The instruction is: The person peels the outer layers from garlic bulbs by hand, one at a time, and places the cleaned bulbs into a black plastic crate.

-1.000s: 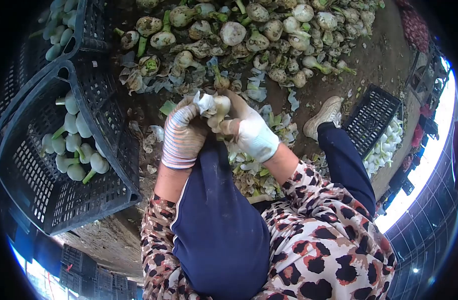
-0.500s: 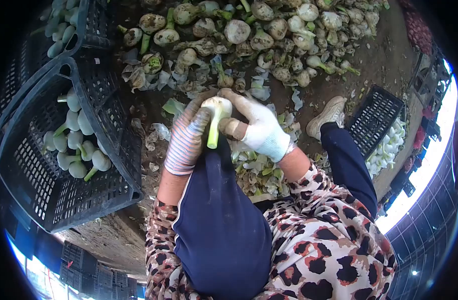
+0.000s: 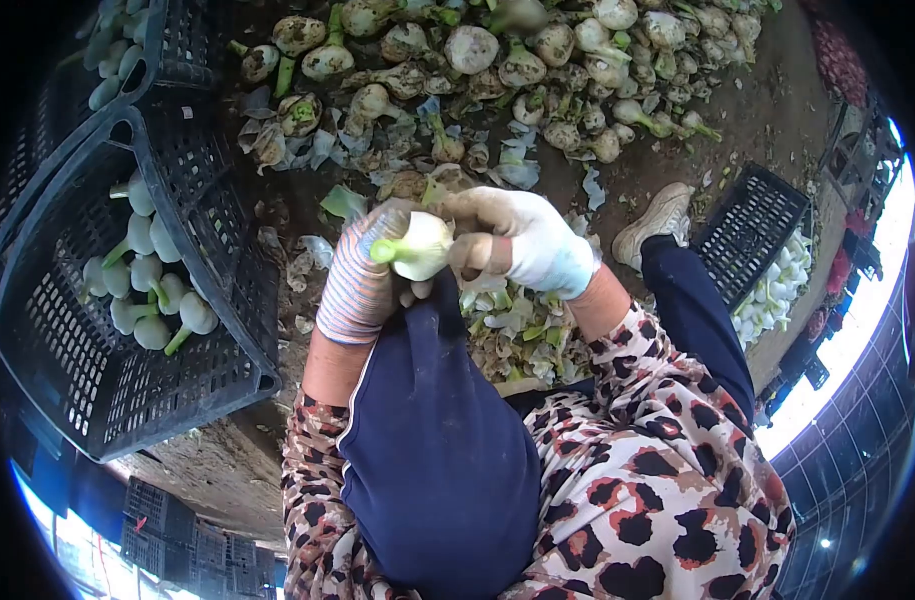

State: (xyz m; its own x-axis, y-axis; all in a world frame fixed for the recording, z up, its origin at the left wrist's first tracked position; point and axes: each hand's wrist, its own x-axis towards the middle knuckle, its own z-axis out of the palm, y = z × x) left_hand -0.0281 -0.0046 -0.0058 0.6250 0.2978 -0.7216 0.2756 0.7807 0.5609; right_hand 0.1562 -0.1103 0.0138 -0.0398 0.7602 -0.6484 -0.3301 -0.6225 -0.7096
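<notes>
A pale bulb [image 3: 424,248] with a short green stem is held in front of my knee, its stem pointing left. My left hand [image 3: 362,270], in a striped glove, has its fingers wrapped round the bulb from the left and behind. On the bulb's right side is my right hand [image 3: 522,243], in a white glove with soiled fingertips; its thumb and fingers pinch at the bulb's edge, where brownish skin shows. Beyond both hands lies a pile of dirty bulbs [image 3: 471,50] on the soil, with loose peelings [image 3: 322,150] along its near edge.
A black crate [image 3: 127,400] holding several peeled bulbs [image 3: 174,290] stands at the left, with another crate behind. At the right are a black tray [image 3: 752,225], white bulbs [image 3: 777,295] and my shoe [image 3: 652,225]. Peelings [image 3: 517,325] lie between my legs.
The bulb has turned so that its stem points left instead of down. My right hand has shifted slightly right, and brownish skin now shows by its fingers.
</notes>
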